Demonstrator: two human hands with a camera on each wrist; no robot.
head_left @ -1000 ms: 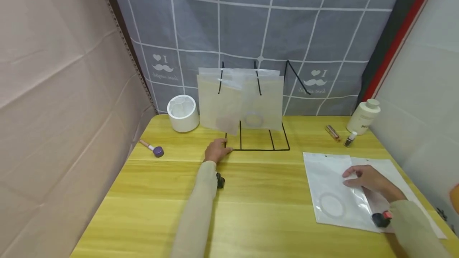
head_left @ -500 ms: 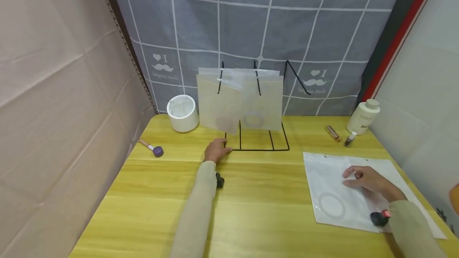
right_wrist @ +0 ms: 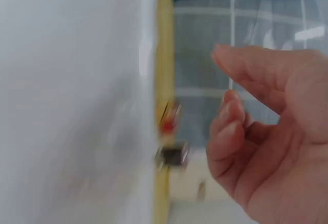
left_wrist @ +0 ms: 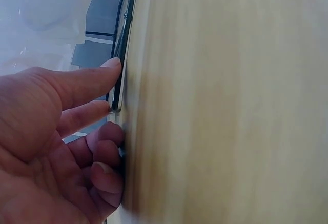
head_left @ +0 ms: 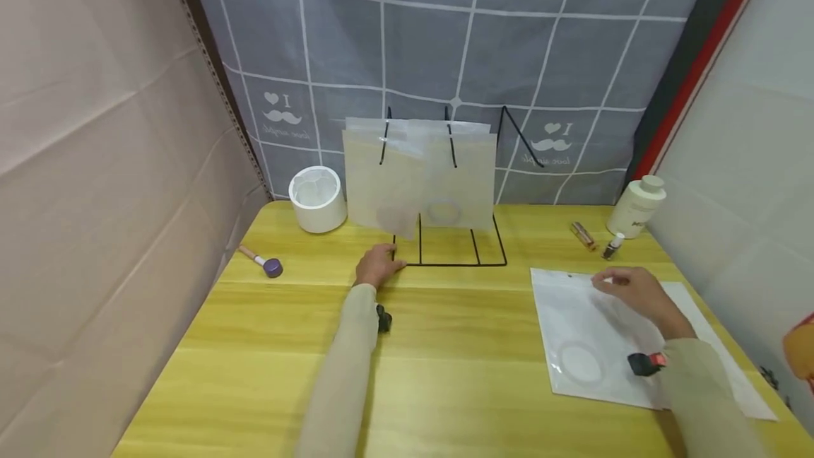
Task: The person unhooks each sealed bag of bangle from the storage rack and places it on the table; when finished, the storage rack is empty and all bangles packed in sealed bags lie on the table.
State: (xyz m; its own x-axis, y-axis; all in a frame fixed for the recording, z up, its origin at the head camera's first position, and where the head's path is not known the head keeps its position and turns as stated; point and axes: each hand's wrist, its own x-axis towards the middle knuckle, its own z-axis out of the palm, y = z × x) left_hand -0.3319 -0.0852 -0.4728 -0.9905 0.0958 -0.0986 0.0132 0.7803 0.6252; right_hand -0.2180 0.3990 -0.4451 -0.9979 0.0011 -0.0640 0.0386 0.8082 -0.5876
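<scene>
Now L hand (head_left: 376, 268) curled, fingertips pressing wire rack (head_left: 454, 260) corner; R hand (head_left: 629, 290) loose, empty, over plastic bag (head_left: 588, 345).

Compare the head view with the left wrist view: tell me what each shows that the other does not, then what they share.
Only the head view shows the right hand over the clear plastic pouches, the white cup, the white bottle and the purple-tipped brush. Only the left wrist view shows fingers touching the wire. Both show the left hand, the black wire rack and the yellow table.
</scene>
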